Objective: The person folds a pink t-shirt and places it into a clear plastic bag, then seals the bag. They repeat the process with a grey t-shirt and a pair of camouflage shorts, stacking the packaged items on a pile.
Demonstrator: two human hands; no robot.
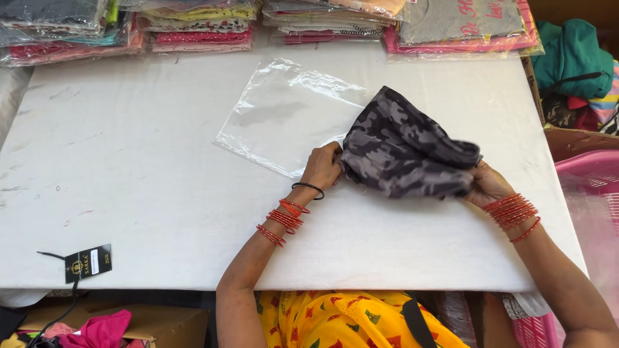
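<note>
Nearest you, a black hang tag (88,262) lies at the white counter (142,193) edge. Your left hand (321,166) and right hand (488,185) each have fingers closed on an end of the folded grey camouflage garment (406,154), holding it just above the counter. Its left end overlaps the clear plastic bag (284,113) lying flat. Beyond, stacks of bagged clothes (193,26) line the far edge.
</note>
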